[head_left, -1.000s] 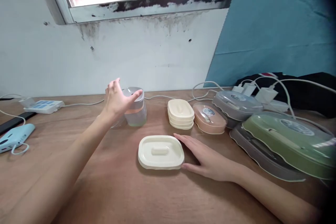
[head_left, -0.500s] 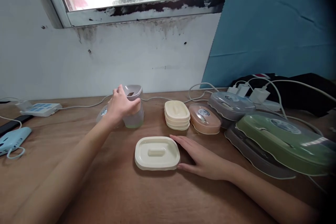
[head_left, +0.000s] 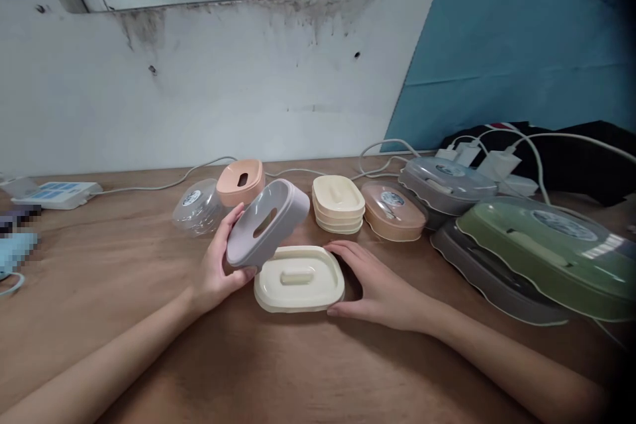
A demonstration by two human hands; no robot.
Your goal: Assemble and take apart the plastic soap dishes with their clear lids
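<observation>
My left hand (head_left: 218, 265) grips a lilac-grey plastic shell (head_left: 288, 209) with an oval slot in its face. The shell is tilted above the table, its lower edge close to the left end of a cream plastic tray (head_left: 298, 295). That tray lies flat on the table and has a raised bar in its middle. At the tray's right end, my right hand (head_left: 372, 288) has its thumb on the near corner and its fingers on the far one. Behind the lilac-grey shell stands a peach shell (head_left: 241, 182) with a similar slot.
A clear plastic cover (head_left: 199, 212) sits at the left. Stacked cream trays (head_left: 338, 202) stand behind the tray, beside a peach lidded box (head_left: 395, 212). Green (head_left: 551, 258) and grey lidded boxes (head_left: 444, 189) fill the right side. Cables and white chargers (head_left: 497, 169) lie along the wall.
My left hand has lifted the lilac-grey shell off the pile and brought it nearer and tilted it, uncovering the peach shell. My right hand stays at the cream tray. The view has tipped down.
</observation>
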